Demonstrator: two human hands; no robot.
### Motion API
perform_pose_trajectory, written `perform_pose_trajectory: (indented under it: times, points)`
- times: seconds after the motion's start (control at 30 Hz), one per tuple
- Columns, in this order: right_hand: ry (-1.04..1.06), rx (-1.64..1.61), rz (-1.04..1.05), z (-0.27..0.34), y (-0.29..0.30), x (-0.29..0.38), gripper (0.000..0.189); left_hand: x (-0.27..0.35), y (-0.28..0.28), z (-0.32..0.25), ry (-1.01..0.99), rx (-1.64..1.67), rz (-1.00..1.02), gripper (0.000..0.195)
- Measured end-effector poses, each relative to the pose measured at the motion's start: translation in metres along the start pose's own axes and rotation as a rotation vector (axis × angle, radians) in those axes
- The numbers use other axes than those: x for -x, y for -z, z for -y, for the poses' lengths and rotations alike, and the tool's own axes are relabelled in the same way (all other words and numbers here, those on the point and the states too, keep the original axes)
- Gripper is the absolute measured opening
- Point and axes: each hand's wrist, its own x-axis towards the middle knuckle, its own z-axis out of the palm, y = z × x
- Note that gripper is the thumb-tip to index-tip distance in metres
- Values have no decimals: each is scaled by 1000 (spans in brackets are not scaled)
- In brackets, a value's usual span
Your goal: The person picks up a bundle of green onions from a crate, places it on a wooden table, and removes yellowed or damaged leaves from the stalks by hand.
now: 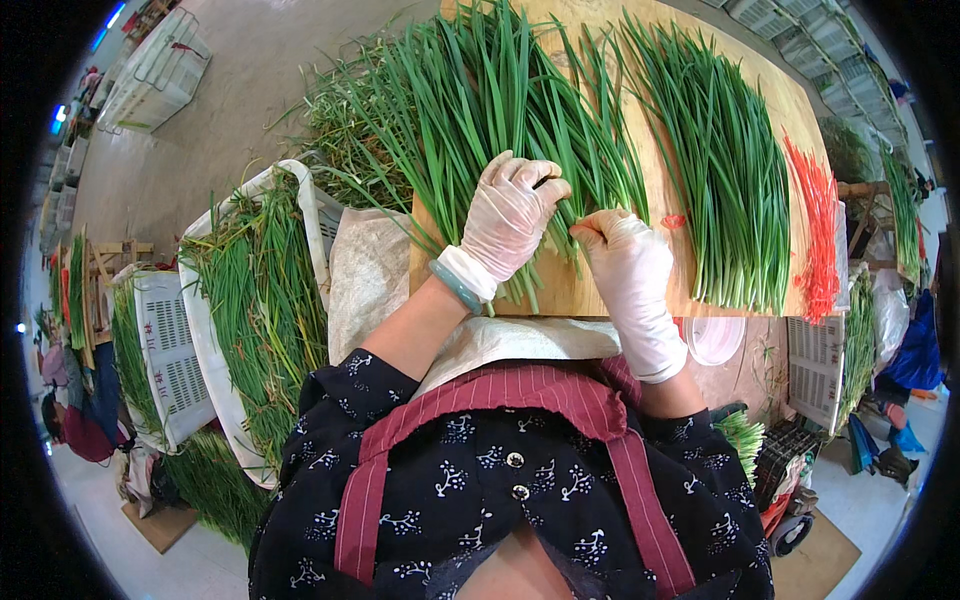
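Note:
My left hand (514, 214), in a thin whitish glove with a green bangle at the wrist, is curled over stems of green garlic chives (480, 97) on a wooden board (555, 296). Close to its right, my right hand (622, 262), gloved too, pinches the lower end of a few chive stalks between thumb and forefinger. A sorted pile of chives (731, 180) lies further right, its pale ends towards me. Beside that pile are red ties (814, 232) at the board's right edge. A small red loop (673, 221) lies between the piles.
At the left stands a white plastic crate (306, 195) full of chives, with a heap of trimmings (352, 127) beyond it. A pink-white basin (715, 337) is below the board. Another crate (814, 367) stands right. A person (86, 420) is at the far left.

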Motion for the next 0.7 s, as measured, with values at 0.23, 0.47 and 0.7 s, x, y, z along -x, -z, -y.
perform_pose_trajectory:
  times: [0.23,0.47,0.7]
  points:
    - [-270,-254,7,-26,25,1,13,2,0,1,40,110,-39,27]
    - [-205,-16,234,-12,76,-37,16,3,2,3,58,53,-25,27]
    - [374,-345,-298,71,54,-136,34,-4,-1,-3,25,10,-11,28]
